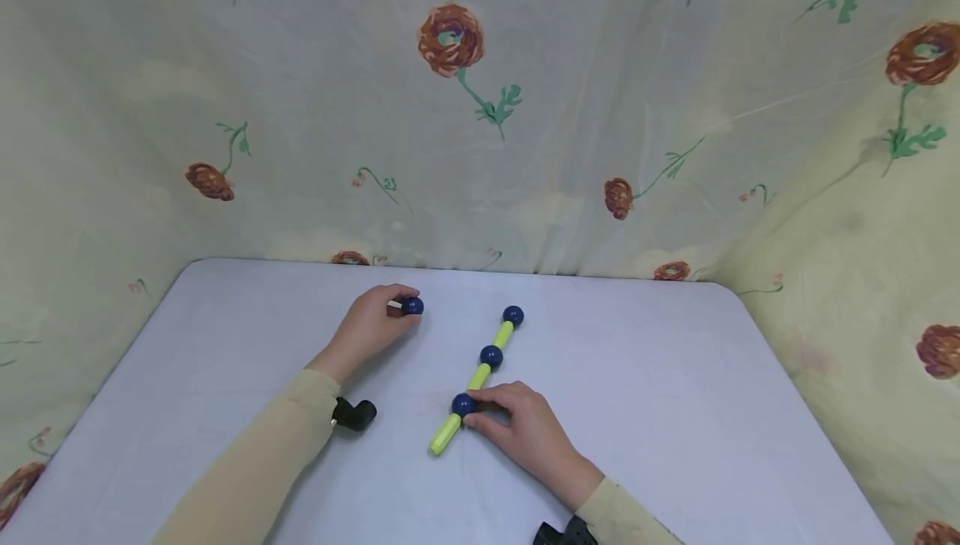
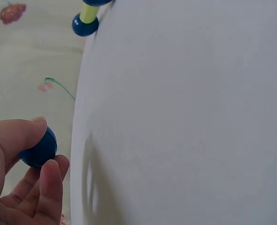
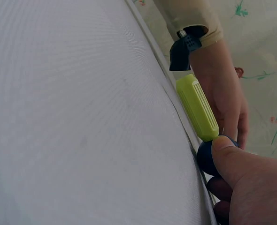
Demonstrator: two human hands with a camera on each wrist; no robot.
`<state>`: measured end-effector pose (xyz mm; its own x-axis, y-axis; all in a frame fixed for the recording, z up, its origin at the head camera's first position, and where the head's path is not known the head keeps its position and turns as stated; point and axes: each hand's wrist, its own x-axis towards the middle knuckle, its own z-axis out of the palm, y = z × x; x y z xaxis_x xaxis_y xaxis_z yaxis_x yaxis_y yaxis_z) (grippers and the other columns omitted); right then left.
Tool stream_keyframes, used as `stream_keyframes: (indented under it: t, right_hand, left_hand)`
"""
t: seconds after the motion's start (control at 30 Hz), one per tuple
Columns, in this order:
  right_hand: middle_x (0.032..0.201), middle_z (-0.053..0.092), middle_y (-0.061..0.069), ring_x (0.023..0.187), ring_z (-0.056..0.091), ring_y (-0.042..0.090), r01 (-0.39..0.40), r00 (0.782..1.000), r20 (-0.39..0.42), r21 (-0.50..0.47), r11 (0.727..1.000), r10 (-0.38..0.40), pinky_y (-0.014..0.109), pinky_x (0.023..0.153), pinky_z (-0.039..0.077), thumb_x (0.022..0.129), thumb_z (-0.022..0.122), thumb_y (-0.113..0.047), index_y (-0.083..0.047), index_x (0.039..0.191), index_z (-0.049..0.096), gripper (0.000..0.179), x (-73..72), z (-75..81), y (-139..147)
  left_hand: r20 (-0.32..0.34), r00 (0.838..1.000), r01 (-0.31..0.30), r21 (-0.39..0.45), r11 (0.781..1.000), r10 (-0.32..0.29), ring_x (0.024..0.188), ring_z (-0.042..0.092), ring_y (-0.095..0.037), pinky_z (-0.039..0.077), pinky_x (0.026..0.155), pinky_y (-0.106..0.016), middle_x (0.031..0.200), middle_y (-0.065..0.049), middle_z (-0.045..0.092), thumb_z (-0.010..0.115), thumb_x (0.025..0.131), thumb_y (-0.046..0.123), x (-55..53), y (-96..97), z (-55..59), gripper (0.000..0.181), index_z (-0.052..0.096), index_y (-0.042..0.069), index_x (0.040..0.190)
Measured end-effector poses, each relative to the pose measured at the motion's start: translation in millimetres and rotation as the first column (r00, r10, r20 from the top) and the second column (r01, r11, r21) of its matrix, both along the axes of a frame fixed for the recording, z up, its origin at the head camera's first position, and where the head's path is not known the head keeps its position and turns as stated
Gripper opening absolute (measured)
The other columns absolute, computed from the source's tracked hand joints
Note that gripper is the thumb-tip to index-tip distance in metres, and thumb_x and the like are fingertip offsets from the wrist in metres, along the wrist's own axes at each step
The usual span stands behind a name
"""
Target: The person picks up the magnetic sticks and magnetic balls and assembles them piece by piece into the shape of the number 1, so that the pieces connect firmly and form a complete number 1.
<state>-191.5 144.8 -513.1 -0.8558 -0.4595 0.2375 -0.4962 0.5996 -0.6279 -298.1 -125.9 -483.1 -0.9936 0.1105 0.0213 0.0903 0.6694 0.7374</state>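
Observation:
My left hand [image 1: 371, 322] pinches a dark blue ball [image 1: 412, 306] between thumb and fingers; in the left wrist view this blue ball [image 2: 41, 151] is partly covered by the thumb. Right of it, a straight chain of three blue balls and lime-green rods slants across the table, its far end a blue ball [image 1: 513, 316] and its middle another ball [image 1: 491, 356]. Thumb and fingers of my right hand [image 1: 528, 432] pinch the nearest ball [image 1: 463, 404] of the chain. From that ball a lime-green rod [image 1: 444, 435] sticks out toward me, also plain in the right wrist view as a ridged rod [image 3: 197, 108].
A white-covered table [image 1: 675, 412] with rounded far corners lies under both hands. Flower-printed curtains [image 1: 555, 112] hang behind it and at both sides. Black wrist devices sit on the left wrist [image 1: 354, 414] and right wrist [image 1: 566, 532].

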Motion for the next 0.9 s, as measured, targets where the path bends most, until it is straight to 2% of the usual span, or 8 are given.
stream_keyframes:
  t: [0.27, 0.43, 0.6, 0.9]
  right_hand:
    - [0.108, 0.069, -0.017, 0.097, 0.059, 0.002, 0.007, 1.0, -0.014, 0.0, 1.0, -0.007, 0.027, 0.08, 0.05, 0.088, 0.074, -0.04, -0.023, 0.118, 0.072, 0.035, -1.1, 0.6, 0]
    - [0.107, 0.069, -0.018, 0.097, 0.059, 0.001, 0.001, 1.0, -0.014, -0.026, 1.0, -0.001, 0.026, 0.081, 0.05, 0.088, 0.075, -0.039, -0.023, 0.118, 0.073, 0.034, -0.8, -1.1, 0]
    - [0.107, 0.069, -0.018, 0.096, 0.059, 0.001, -0.002, 1.0, -0.019, -0.026, 1.0, 0.001, 0.026, 0.079, 0.05, 0.088, 0.074, -0.04, -0.023, 0.118, 0.073, 0.034, 0.1, -1.4, -1]
    - [0.107, 0.069, -0.017, 0.096, 0.059, 0.002, 0.001, 1.0, -0.017, -0.013, 1.0, -0.001, 0.026, 0.079, 0.05, 0.089, 0.073, -0.041, -0.023, 0.118, 0.073, 0.035, 0.7, 0.7, 0]
  left_hand:
    - [0.003, 1.0, -0.023, 0.085, 0.996, 0.023, 0.102, 0.064, -0.02, 0.054, 0.081, -0.037, 0.123, -0.006, 0.058, 0.077, 0.088, 0.023, 21.7, -13.9, 5.5, 0.04, 0.065, 0.016, 0.126]
    - [0.044, 0.998, -0.05, 0.144, 0.988, 0.044, 0.103, 0.064, -0.021, 0.055, 0.076, -0.035, 0.123, -0.006, 0.057, 0.079, 0.086, 0.02, 43.0, -20.3, 9.5, 0.039, 0.066, 0.017, 0.123]
    - [0.041, 0.998, -0.045, 0.17, 0.984, 0.039, 0.101, 0.065, -0.021, 0.055, 0.076, -0.034, 0.121, -0.006, 0.059, 0.08, 0.085, 0.017, 63.6, -23.4, 9.5, 0.039, 0.067, 0.015, 0.122]
    - [0.013, 0.999, -0.039, 0.173, 0.984, 0.037, 0.097, 0.064, -0.019, 0.054, 0.077, -0.035, 0.12, -0.004, 0.06, 0.08, 0.085, 0.018, 89.5, -23.1, 4.5, 0.042, 0.066, 0.015, 0.124]
